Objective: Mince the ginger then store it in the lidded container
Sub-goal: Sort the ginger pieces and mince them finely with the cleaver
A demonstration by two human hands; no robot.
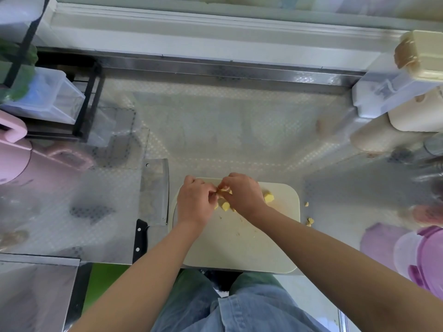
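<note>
Yellow ginger chunks lie at the far end of a cream cutting board. My left hand and my right hand meet over the chunks, and both pinch one small ginger piece between their fingertips. More ginger shows just beneath the hands. A cleaver with a black handle lies flat on the counter left of the board, untouched. A purple lidded container stands at the right edge.
A few ginger bits lie on the counter right of the board. A pink appliance and a black rack stand at left. Cream canisters and clear boxes crowd the back right.
</note>
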